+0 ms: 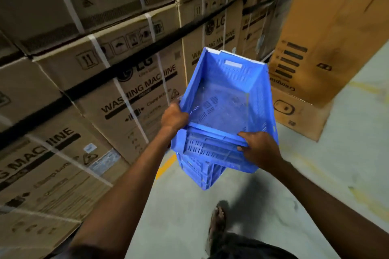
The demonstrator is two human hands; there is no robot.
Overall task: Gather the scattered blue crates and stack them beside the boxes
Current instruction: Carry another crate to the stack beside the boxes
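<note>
I hold an empty blue slotted crate [223,99] in front of me, its open top facing up and its far end tilted toward the cartons. My left hand [173,116] grips the near left corner of its rim. My right hand [260,149] grips the near right rim. Directly beneath it, the corner of a stack of more blue crates [200,172] shows on the floor; how many it holds is hidden. The held crate hovers over or rests on that stack; I cannot tell which.
A wall of brown washing-machine cartons [88,82] fills the left and back. An orange-brown carton [328,52] stands on the right. Grey concrete floor [328,166] with a yellow painted line [166,166] runs between them. My sandalled foot [217,219] is below the crates.
</note>
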